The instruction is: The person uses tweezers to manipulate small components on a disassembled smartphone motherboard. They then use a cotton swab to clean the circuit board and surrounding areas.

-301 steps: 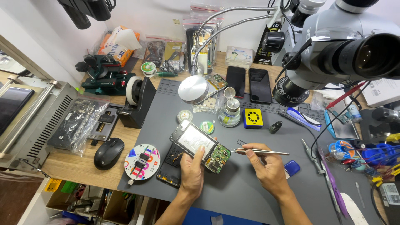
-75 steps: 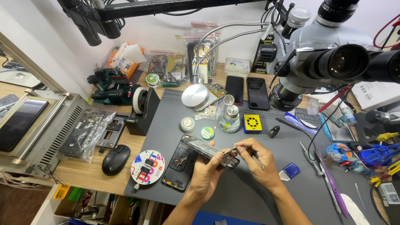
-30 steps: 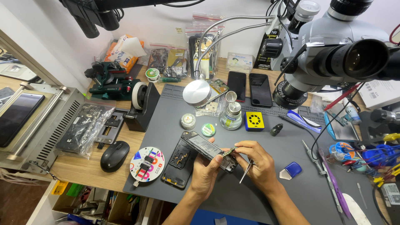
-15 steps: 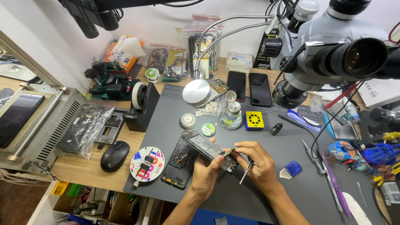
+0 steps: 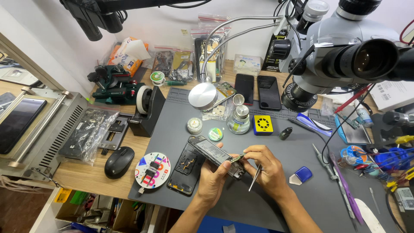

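My left hand grips an opened smartphone, tilted up off the grey work mat. A small green circuit board sits at the phone's near end. My right hand pinches that board with thumb and forefinger, and metal tweezers hang from the same hand's lower fingers. A black phone frame lies flat on the mat just left of my left hand.
A round colourful screw disc and black mouse lie left. A glass bottle, yellow square box, small tins and two dark phones sit behind. A microscope overhangs the right; tools and cables crowd the right edge.
My hands have come together: the phone is lifted and tilted in my left hand. My right hand, earlier pointing the tweezers, now pinches the board with the tweezers tucked down.
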